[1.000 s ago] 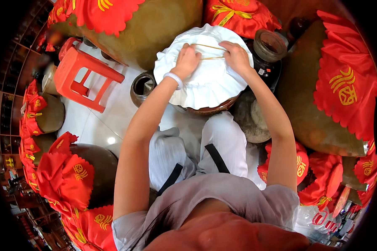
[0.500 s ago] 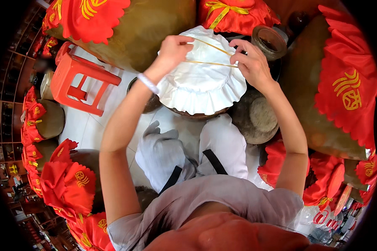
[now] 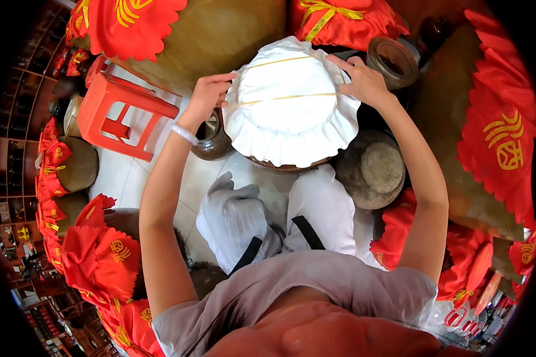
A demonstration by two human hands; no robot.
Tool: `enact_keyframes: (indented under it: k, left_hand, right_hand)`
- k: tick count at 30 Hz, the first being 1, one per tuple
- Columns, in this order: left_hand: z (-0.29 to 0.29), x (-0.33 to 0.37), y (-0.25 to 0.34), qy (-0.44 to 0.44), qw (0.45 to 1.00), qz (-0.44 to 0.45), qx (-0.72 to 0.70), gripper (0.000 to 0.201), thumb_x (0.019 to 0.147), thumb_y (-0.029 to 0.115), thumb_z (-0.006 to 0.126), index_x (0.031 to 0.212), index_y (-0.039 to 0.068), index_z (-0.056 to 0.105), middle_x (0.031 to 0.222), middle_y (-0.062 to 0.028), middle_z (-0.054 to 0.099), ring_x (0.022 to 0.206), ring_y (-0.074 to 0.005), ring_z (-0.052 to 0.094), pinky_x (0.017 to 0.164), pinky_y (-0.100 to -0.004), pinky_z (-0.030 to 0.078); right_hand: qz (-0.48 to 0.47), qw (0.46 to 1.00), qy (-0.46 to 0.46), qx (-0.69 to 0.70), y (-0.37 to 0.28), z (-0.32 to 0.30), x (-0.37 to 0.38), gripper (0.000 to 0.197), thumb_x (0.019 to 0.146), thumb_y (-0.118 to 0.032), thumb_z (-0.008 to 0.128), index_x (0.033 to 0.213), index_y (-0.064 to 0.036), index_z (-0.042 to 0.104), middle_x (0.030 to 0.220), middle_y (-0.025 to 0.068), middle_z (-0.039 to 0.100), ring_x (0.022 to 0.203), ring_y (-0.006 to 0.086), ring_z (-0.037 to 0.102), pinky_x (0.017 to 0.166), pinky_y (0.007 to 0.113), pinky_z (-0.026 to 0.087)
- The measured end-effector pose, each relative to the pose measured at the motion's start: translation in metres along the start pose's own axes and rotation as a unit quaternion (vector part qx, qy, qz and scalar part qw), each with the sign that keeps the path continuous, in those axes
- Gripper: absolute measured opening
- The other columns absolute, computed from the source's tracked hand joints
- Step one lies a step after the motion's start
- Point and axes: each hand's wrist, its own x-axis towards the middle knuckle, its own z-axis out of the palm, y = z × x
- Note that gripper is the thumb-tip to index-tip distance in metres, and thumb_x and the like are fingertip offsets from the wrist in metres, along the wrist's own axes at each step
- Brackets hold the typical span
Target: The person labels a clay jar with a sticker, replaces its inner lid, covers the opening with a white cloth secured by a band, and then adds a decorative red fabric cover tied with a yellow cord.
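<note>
A round white cloth cover [image 3: 283,128] with a ruffled edge lies over the mouth of a brown vessel [image 3: 289,168], in front of my knees. Across its top run two strands of a thin yellow elastic band [image 3: 289,97], stretched wide. At the cover's left edge my left hand [image 3: 210,98] is closed, its fingers curled where the band's strands lead. My right hand [image 3: 363,82] is at the right edge, with thumb and forefinger spread inside the band's loop and holding it. The ends of the band under the cover's edge are partly hidden.
Large jars with red cloth covers stand at the far left [image 3: 232,41] and right [image 3: 452,113]. An orange plastic stool [image 3: 119,116] is to the left. Small dark jars [image 3: 213,143] and a rounded stone-like vessel [image 3: 372,169] flank the covered one. A glass-like jar [image 3: 393,62] stands behind my right hand.
My hands have moved apart, from above the cloth to its left and right edges. The yellow band is stretched longer and now lies down across the cover.
</note>
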Motion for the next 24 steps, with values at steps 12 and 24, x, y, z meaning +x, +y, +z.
enact_keyframes:
  k: [12,24]
  left_hand:
    - [0.012,0.066,0.009,-0.132,0.983,-0.1,-0.075,0.044,0.081,-0.003,0.042,0.124,-0.005,0.042,0.057,0.0041,0.035,0.043,-0.0057,0.026,0.041,-0.0215,0.026]
    - [-0.006,0.021,-0.02,-0.133,0.971,-0.126,-0.156,0.055,0.076,-0.006,0.04,0.13,-0.008,0.03,0.057,0.0043,0.035,0.044,-0.0058,0.028,0.043,-0.0211,0.029]
  right_hand:
    - [0.147,0.963,-0.165,0.153,0.02,0.012,0.071,0.076,0.063,-0.018,0.056,0.133,-0.0362,0.034,0.088,0.0074,0.06,0.062,0.0157,0.057,0.05,0.028,0.049]
    - [0.105,0.881,-0.277,0.37,0.037,0.027,0.041,0.077,0.06,0.001,0.046,0.134,-0.0209,0.037,0.061,-0.0004,0.041,0.045,0.0068,0.039,0.041,0.02,0.036]
